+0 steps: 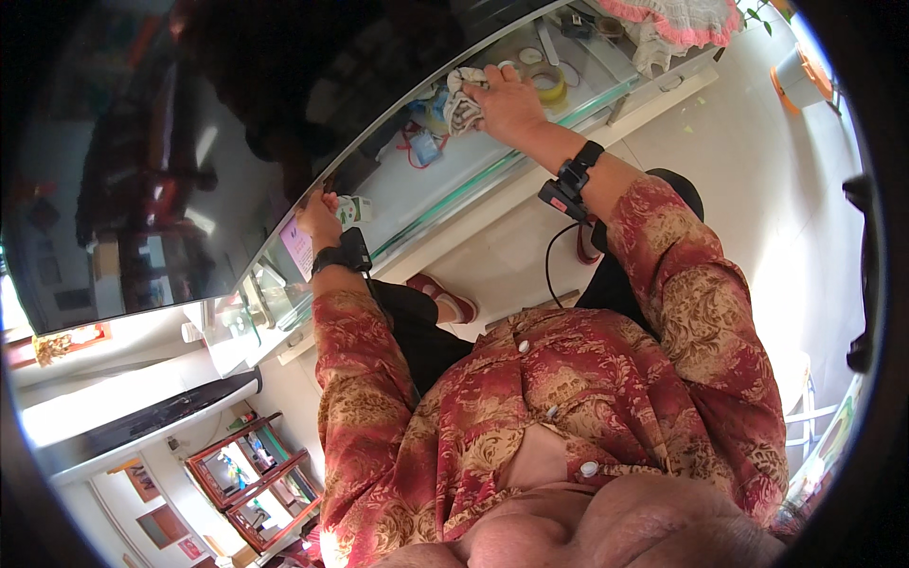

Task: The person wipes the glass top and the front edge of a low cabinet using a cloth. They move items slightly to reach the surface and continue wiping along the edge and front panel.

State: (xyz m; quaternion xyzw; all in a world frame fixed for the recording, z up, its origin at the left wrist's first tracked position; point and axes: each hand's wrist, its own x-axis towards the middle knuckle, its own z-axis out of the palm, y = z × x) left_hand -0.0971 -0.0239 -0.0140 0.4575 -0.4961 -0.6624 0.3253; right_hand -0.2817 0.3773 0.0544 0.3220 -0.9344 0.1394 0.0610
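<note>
My right hand [510, 106] grips a crumpled white-and-grey cloth [464, 106] over the glass-topped cabinet [426, 199]. Just beside that hand is a roll of yellowish tape [550, 85]. A blue badge with a red cord [425, 149] lies below the cloth in the picture. My left hand [319, 214] has its fingers bent around the lower edge of a large black television [177, 177]. Next to it are a small white-and-green box [354, 209] and a purple printed card [297, 245]. Both wrists wear black straps with small devices.
A pink-edged pale cloth [675, 28] hangs over the cabinet's far right end. On the floor stands a potted plant's grey pot [799, 78]. My shoe [447, 298] is close to the cabinet base. A black cable [548, 266] hangs from the right wrist device.
</note>
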